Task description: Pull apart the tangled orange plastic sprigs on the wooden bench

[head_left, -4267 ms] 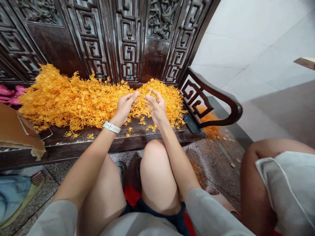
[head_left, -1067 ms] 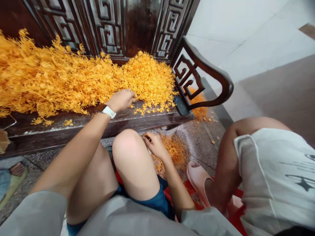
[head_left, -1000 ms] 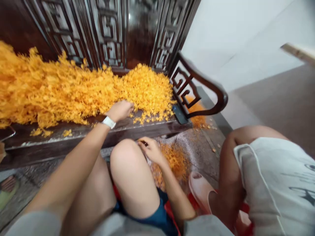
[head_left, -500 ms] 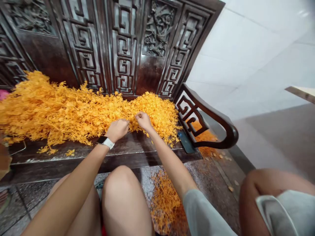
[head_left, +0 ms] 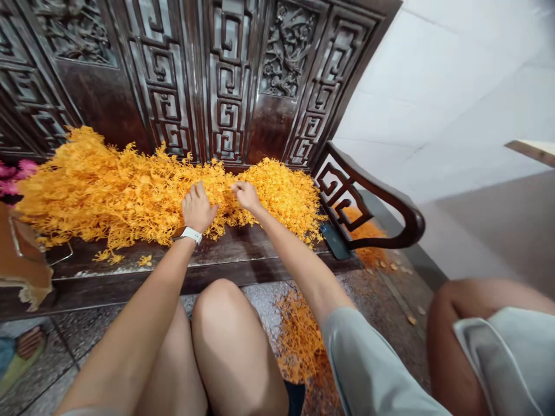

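Observation:
A long heap of orange plastic sprigs lies on a dark carved wooden bench. My left hand, with a white watch at the wrist, lies flat on the heap with its fingers spread. My right hand is just to its right, fingers pinched on an orange sprig at the seam between the branchy heap and a mound of small orange pieces. My knees are below the bench edge.
More orange sprigs lie on the speckled floor by my right leg. A dark phone rests by the bench's armrest. Another person's knee is at the right. A brown box and pink sprigs are at the left.
My right hand came up from the floor pile to the heap on the bench. My left hand moved from a fist at the heap's edge to lying flat on it.

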The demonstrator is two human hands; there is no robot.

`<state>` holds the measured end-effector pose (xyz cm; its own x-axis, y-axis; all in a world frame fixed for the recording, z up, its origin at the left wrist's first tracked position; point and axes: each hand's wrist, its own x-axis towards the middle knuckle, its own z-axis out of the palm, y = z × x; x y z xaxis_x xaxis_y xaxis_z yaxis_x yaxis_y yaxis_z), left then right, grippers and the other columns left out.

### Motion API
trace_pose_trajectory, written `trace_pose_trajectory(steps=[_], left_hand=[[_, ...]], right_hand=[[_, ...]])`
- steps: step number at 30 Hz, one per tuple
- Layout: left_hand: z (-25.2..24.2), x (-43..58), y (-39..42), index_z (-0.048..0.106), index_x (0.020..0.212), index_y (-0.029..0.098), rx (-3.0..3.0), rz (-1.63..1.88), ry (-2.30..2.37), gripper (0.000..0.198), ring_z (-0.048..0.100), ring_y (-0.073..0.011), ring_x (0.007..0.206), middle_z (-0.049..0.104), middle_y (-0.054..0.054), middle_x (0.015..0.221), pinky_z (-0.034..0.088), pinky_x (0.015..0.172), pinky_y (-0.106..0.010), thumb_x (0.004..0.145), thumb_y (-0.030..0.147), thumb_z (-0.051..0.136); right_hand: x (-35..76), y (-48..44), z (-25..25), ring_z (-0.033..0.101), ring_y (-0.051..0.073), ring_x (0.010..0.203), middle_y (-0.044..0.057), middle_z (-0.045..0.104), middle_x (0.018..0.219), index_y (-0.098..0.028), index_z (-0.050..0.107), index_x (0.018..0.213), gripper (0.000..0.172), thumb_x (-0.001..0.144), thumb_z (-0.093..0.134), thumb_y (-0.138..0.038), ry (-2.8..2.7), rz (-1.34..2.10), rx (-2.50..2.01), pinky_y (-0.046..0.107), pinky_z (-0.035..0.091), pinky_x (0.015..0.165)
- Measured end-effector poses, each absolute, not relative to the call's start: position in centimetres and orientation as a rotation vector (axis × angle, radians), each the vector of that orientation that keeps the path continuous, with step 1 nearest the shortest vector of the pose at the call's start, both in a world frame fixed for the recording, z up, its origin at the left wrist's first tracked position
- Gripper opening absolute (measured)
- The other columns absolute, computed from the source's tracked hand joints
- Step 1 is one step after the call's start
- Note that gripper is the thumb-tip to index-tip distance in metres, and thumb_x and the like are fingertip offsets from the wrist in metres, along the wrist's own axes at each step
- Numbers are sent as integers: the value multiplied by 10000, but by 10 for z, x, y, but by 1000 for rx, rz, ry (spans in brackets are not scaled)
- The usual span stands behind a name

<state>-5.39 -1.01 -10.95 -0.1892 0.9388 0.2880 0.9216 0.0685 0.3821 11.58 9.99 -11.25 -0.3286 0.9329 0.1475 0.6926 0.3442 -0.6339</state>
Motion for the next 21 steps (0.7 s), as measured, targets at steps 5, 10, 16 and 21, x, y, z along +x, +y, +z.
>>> trace_pose_trajectory(steps=[5, 10, 16, 21], left_hand=[[-109, -50, -15, 309, 1624, 56, 1984, 782, 2251, 840, 547, -499, 1362, 499, -333, 1544, 429, 1124, -588, 926, 414, 607], [-111, -58, -19, 236, 1654, 30, 1898, 831, 2240, 912, 517, -494, 1402, 454, -348, 1578, 401, 1143, -559, 924, 408, 630], [-115, -65, -14, 271, 1642, 26, 1793, 834, 2296, 920, 486, -466, 1414, 587, -284, 1511, 405, 1156, -552, 933, 480, 643], [-128, -72, -10, 373, 1605, 78, 1782, 844, 2350, 864, 476, -472, 1428, 498, -279, 1606, 397, 1155, -580, 865, 375, 705]], right_hand=[[120, 95, -90, 592, 166, 759, 18, 673, 784, -167, 679, 847, 283, 986, 536, -368, -2117, 709, -1465, 268, 426, 736], [104, 89, -99, 577, 171, 732, 5, 631, 693, -165, 659, 730, 136, 851, 670, -226, -2159, 729, -1509, 274, 432, 745], [123, 103, -74, 594, 189, 801, 19, 637, 728, -174, 615, 674, 130, 782, 596, -102, -1998, 662, -1494, 289, 426, 786], [146, 113, -26, 524, 155, 665, -10, 554, 636, -173, 619, 697, 167, 857, 574, -172, -1770, 618, -1457, 275, 396, 677]])
